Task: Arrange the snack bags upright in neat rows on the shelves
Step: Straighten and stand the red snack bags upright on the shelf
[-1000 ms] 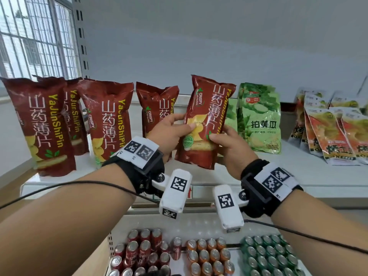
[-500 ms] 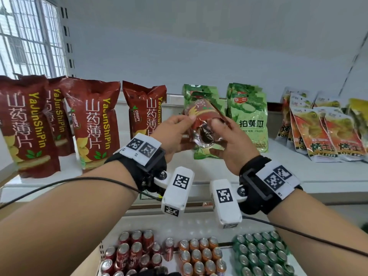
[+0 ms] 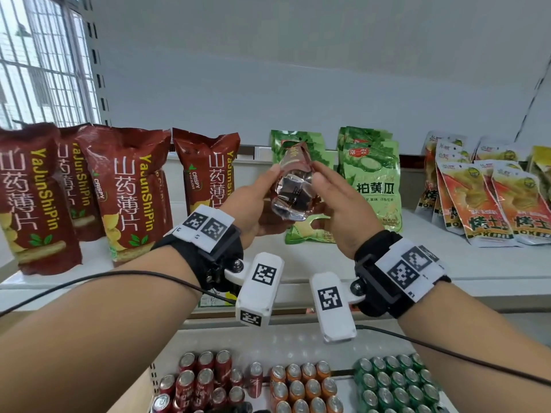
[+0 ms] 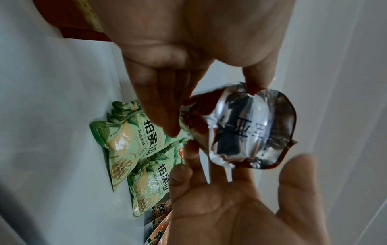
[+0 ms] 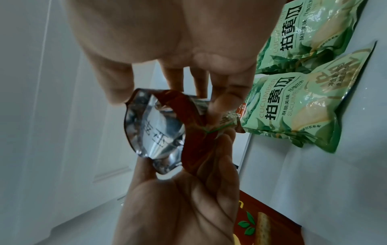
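A dark red snack bag is held in the air in front of the top shelf, tipped so its silver bottom gusset faces me. My left hand pinches its left side between thumb and fingers. My right hand holds the right side, thumb on top. The left wrist view shows the bag's silver base spread open between the fingers of both hands. The bag looks the same in the right wrist view. Matching red bags stand upright at the left of the shelf.
Green cucumber snack bags stand behind the hands, one partly hidden. Orange bags lean in a stack at the right. Rows of red, orange and green cans fill the lower shelf. A barred window is at far left.
The red bag stood upright with its front toward me; both hands have since tipped it back, so its silver bottom faces me. My view has shifted right.
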Action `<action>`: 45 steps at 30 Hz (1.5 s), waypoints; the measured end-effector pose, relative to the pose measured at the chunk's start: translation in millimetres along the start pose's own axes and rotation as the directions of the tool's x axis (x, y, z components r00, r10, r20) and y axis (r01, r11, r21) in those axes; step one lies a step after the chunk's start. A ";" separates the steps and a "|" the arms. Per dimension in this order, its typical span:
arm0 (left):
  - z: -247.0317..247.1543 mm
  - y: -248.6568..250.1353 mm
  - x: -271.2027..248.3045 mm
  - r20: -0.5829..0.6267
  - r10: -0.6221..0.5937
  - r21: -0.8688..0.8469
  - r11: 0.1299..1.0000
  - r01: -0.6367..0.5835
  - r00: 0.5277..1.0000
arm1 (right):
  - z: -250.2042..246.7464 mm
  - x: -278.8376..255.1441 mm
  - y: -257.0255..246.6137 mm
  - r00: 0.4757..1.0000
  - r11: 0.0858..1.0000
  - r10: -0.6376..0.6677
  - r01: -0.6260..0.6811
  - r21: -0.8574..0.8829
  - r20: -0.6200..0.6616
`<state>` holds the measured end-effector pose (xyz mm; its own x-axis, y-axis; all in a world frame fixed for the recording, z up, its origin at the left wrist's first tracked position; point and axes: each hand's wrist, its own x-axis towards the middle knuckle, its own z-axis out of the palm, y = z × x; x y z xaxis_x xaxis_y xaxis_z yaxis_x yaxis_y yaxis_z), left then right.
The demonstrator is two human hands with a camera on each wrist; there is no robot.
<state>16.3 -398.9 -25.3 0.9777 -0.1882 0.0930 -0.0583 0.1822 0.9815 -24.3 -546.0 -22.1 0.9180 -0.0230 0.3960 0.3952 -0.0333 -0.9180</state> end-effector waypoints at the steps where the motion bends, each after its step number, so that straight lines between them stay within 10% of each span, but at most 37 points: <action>1: 2.1 -0.8 -0.2 0.007 -0.001 -0.014 1.000 0.001 1.000 | -2.3 1.2 -1.5 1.000 1.000 0.000 0.000 -0.002 -0.020; 10: 15.9 -5.4 8.4 0.019 -0.020 -0.113 0.993 0.022 1.000 | -14.0 24.0 12.6 0.987 0.986 0.161 -0.160 0.053 -0.019; 15: 16.4 -2.5 23.1 -0.094 0.072 -0.015 0.997 -0.073 0.993 | -16.7 34.2 20.1 0.996 0.996 0.088 -0.088 -0.028 -0.031; 25: -0.5 -13.2 27.5 0.091 0.151 0.061 0.986 -0.157 0.984 | -9.7 58.3 25.6 0.997 0.996 0.078 -0.078 -0.032 -0.018; 32: -11.7 -3.0 37.2 -0.030 0.297 -0.194 0.935 -0.297 0.955 | 13.0 68.5 39.4 0.982 0.993 0.071 -0.053 -0.106 0.175; 45: -36.4 -3.8 44.2 -0.041 0.359 -0.190 0.913 -0.360 0.932 | 35.2 97.2 20.5 0.992 0.992 -0.115 0.113 0.048 0.056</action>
<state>67.1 -372.8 -31.0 0.8988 -0.0709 0.4326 -0.3672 0.4173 0.8313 74.2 -513.7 -3.1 0.8667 0.0373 0.4974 0.4973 0.0119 -0.8675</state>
